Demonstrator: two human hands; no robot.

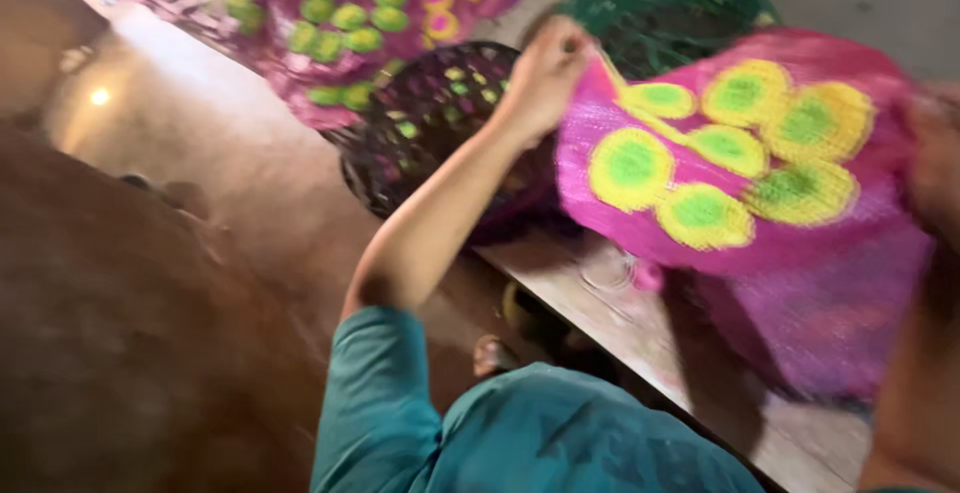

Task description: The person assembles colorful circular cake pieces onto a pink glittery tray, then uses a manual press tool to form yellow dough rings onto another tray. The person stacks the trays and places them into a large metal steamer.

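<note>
My left hand (545, 73) is stretched forward and pinches the upper left edge of a pink woven piece (800, 283) covered with yellow rings that have green centres. The piece hangs spread out in front of me, above a wooden plank (600, 298). My right hand (935, 158) is a blur at the frame's right edge, at the other side of the same piece, and seems to grip it. My teal sleeve fills the bottom of the view.
A dark woven basket (430, 123) sits behind my left arm, with a green basket (670, 8) beyond it. More pink pieces with green and yellow circles (340, 23) lie at the top left. There is brown floor (150, 333) to the left and a foot (495, 355) below the plank.
</note>
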